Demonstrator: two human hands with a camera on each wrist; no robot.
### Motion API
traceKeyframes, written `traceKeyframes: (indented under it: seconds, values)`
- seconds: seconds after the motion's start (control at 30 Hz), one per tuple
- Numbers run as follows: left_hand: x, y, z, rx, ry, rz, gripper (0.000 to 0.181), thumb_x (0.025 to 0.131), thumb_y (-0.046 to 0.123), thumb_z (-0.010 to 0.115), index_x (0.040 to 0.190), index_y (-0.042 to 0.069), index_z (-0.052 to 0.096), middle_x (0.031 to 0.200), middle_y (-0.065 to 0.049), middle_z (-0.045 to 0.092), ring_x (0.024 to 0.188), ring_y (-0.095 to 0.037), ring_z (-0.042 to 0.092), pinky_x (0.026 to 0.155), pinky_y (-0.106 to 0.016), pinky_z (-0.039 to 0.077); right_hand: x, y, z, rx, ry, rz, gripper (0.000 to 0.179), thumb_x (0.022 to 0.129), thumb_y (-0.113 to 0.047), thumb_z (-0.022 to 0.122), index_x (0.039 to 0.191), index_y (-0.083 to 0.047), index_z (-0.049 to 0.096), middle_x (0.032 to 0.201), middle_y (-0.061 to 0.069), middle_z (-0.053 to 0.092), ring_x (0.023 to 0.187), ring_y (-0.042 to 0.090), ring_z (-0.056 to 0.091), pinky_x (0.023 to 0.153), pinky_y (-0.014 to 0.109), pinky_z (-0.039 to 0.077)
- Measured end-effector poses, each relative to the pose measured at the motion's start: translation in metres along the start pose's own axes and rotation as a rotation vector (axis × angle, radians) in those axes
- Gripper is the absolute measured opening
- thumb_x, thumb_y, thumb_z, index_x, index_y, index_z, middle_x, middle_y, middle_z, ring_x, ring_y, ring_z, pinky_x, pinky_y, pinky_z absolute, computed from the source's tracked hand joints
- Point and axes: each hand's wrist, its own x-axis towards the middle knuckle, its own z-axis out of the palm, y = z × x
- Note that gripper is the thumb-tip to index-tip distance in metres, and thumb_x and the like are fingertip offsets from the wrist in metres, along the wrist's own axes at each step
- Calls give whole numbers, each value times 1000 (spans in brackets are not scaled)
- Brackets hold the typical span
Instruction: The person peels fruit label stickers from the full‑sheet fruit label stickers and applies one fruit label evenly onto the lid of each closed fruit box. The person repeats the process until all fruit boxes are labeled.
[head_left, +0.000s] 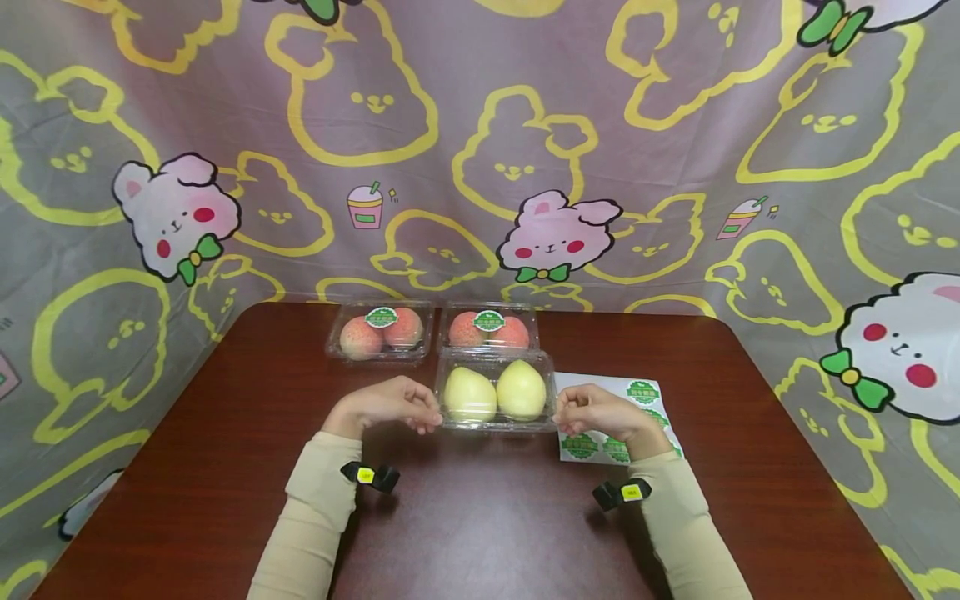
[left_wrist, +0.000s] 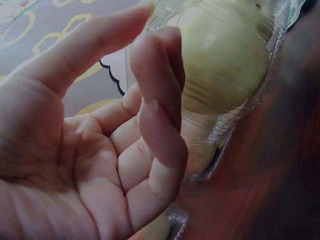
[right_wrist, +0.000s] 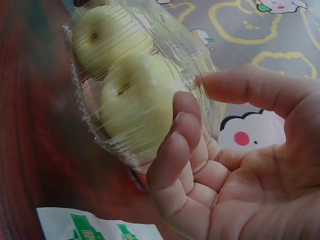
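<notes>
A clear plastic clamshell box (head_left: 498, 425) with two pale yellow peaches (head_left: 521, 390) is between my hands, in front of the other boxes. My left hand (head_left: 393, 403) pinches its left edge with thumb and fingertips. At the opposite edge, the right hand (head_left: 600, 415) pinches the rim the same way, its other fingers curled. In the right wrist view the lid (right_wrist: 192, 75) lies over the fruit, and the thumb (right_wrist: 250, 87) is against the box edge. No sticker shows on this lid.
Two clear boxes of red peaches, left (head_left: 381, 333) and right (head_left: 489, 333), stand behind, each with a round green sticker. A sheet of green stickers (head_left: 611, 385) lies partly under my right hand. A patterned curtain (head_left: 450, 83) surrounds the brown table (head_left: 480, 517).
</notes>
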Motion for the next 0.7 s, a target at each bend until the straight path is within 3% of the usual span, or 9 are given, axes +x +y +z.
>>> traceKeyframes:
  seconds: [0.3,0.7]
  values:
    - [0,-7,-4,10,-29,-22,26,89,13,65,98,-11,66,73,11,68,66,-6,62,64,-22,51,9,8,2,-2,-8,46,11,90,-5,56,81,-11,55,72,-7,61,66,4,58,64,21,51]
    - [0,-16,-3,43,-44,-85,24,87,15,66,97,-7,69,73,10,69,67,-6,64,71,-28,56,10,10,7,-21,-13,76,8,90,-9,58,83,-10,55,72,-6,60,62,6,55,63,22,51]
